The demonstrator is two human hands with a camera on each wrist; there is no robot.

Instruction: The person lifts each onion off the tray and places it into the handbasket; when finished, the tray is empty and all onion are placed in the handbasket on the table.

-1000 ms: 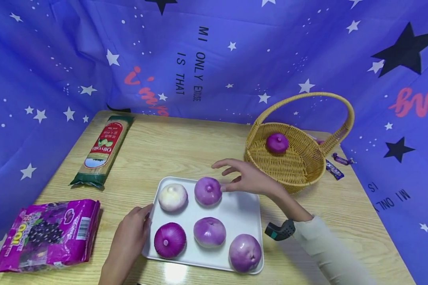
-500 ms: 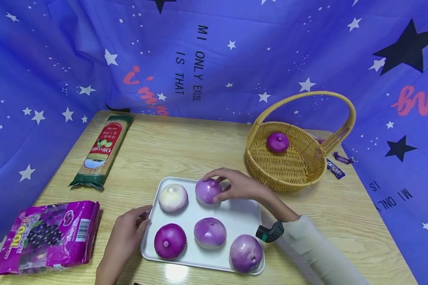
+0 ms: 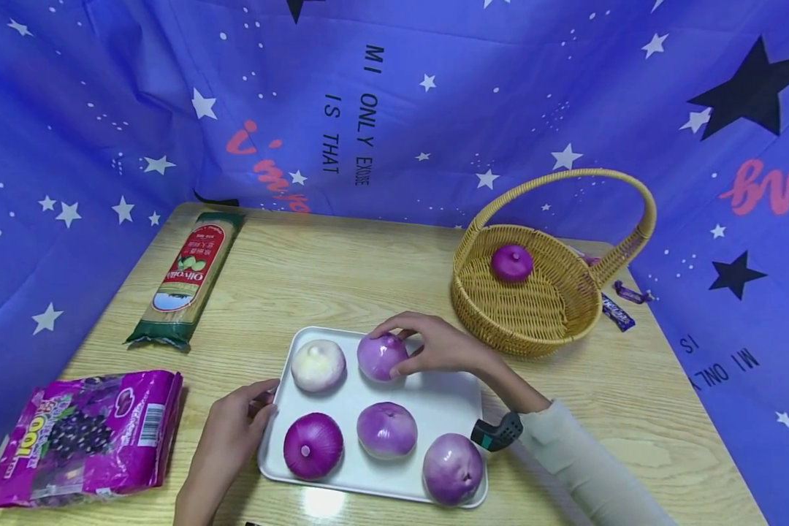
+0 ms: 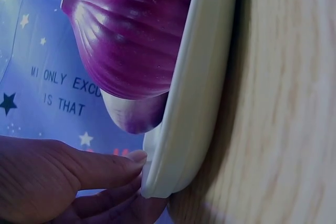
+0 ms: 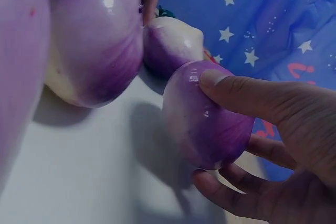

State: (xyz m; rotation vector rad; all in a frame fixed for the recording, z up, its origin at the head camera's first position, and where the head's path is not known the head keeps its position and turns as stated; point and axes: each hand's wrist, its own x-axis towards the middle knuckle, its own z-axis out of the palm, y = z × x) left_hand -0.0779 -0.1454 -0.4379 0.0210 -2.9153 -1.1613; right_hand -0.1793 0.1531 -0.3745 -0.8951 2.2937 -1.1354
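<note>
My right hand [image 3: 437,347] grips a light purple onion [image 5: 197,121] at the back of the white tray [image 3: 434,394], thumb on one side and fingers on the other. At the tray's left edge, my left hand [image 3: 233,420] holds the rim; the left wrist view shows its thumb [image 4: 134,158] against the corner, its fingers partly hidden behind. A whitish onion [image 3: 318,365] sits back left on the tray. Along the front lie a dark purple onion [image 3: 313,446], a paler one in the middle and another purple onion [image 3: 452,469] at the right corner.
A wicker basket [image 3: 526,343] with a tall handle stands back right, holding one dark purple onion [image 3: 512,263]. Small wrapped candies [image 3: 618,313] lie beyond it. On the left are a spaghetti pack [image 3: 187,281] and a purple candy bag [image 3: 85,438]. A starry blue cloth [image 3: 394,109] surrounds the table.
My right hand has moved left and down onto the back onion and taken hold of it. The left hand has shifted slightly at the tray's edge.
</note>
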